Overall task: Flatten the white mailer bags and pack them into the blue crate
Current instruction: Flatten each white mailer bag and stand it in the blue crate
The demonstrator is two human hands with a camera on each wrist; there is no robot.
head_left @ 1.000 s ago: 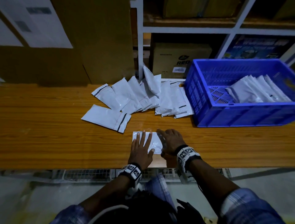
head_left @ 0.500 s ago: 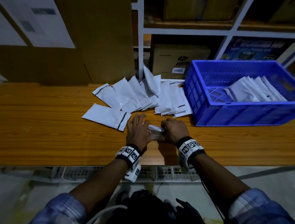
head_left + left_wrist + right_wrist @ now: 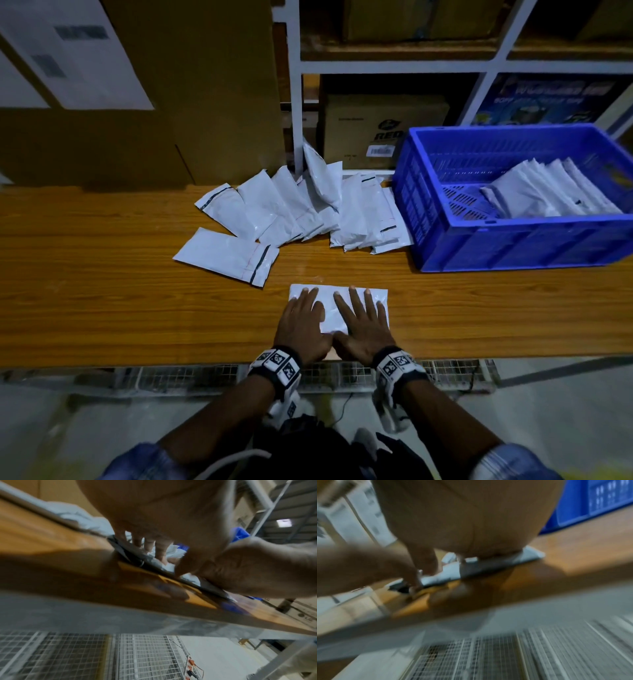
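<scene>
Both hands lie flat, side by side, on one white mailer bag (image 3: 330, 310) near the front edge of the wooden table (image 3: 102, 308). The left hand (image 3: 301, 325) covers the left part of the bag and the right hand (image 3: 364, 325) covers the right part; the fingers of both hands are straight and a little spread, palms down, and they press on the bag without gripping it. The thumbs point toward each other and nearly meet at the near edge of the bag. In the left wrist view the fingers (image 3: 149, 545) stand on the white plastic, and the view of the right wrist is blurred but also shows the palm on the bag (image 3: 529, 555). Behind the hands, a single mailer bag with a dark strip (image 3: 226, 255) lies alone on the table, and further back a loose pile of mailer bags (image 3: 308, 209) spreads out, some overlapping, one leaning against the white shelf post (image 3: 294, 102). The blue crate (image 3: 513, 246) stands on the table to the right, just beside the pile, and it holds a row of flattened mailer bags (image 3: 548, 192) in its right part. Cardboard boxes (image 3: 383, 130) stand on the shelf behind.
</scene>
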